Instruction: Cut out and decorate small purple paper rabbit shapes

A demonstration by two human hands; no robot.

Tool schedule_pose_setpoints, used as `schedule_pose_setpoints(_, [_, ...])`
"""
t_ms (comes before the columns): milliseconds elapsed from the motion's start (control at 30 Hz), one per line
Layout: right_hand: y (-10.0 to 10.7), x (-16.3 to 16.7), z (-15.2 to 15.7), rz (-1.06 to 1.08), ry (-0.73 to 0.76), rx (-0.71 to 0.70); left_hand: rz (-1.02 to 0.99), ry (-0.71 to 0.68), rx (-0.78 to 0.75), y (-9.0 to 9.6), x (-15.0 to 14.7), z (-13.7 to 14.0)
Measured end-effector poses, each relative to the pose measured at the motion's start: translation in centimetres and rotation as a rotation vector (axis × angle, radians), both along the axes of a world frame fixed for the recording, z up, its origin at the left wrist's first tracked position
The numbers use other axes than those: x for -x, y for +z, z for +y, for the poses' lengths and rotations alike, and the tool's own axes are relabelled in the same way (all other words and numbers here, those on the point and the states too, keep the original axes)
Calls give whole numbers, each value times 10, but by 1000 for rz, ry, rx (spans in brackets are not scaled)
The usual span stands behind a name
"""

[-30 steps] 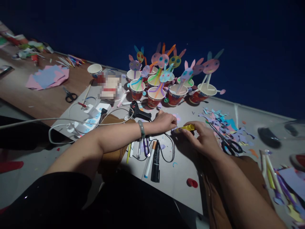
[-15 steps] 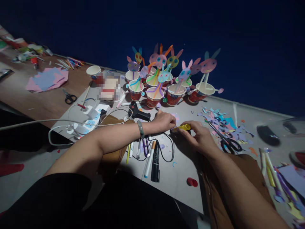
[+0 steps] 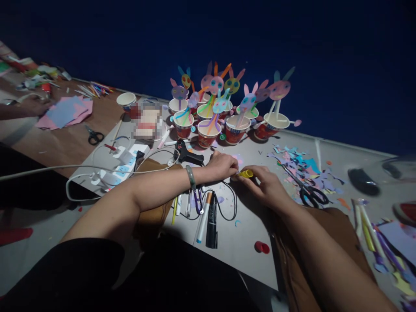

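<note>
My right hand grips a short yellow tube between thumb and fingers, its hollow end turned right. My left hand, with a bangle at the wrist, rests low over the table, its fingers closed at the other end of the tube. What lies between those fingertips is too small to make out. Behind the left wrist is a black glue gun. In front of the hands lie an orange-and-white marker, a black marker and purple-handled snips.
Several paper cups with rabbit-faced paper figures stand at the back. Paper scraps and black scissors lie right. A power strip with cords is left. Another person's hand is by stacked paper. A red cap lies in front.
My right hand and the yellow tube have shifted slightly left, towards my left hand. Another person's hand has come in at the far left, beside the stacked paper.
</note>
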State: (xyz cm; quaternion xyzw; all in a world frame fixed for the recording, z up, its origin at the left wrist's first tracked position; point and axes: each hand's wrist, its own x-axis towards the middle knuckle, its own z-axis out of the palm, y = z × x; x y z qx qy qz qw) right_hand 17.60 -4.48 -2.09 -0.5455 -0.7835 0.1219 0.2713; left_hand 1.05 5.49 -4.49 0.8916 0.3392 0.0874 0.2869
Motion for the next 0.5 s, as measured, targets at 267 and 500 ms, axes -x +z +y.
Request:
schedule_pose_setpoints(267, [10, -8, -2, 7, -47, 39, 2, 1, 11, 5, 1, -1])
schedule_pose_setpoints(500, [9, -15, -1, 21, -11, 146, 3, 2, 25, 4, 1, -1])
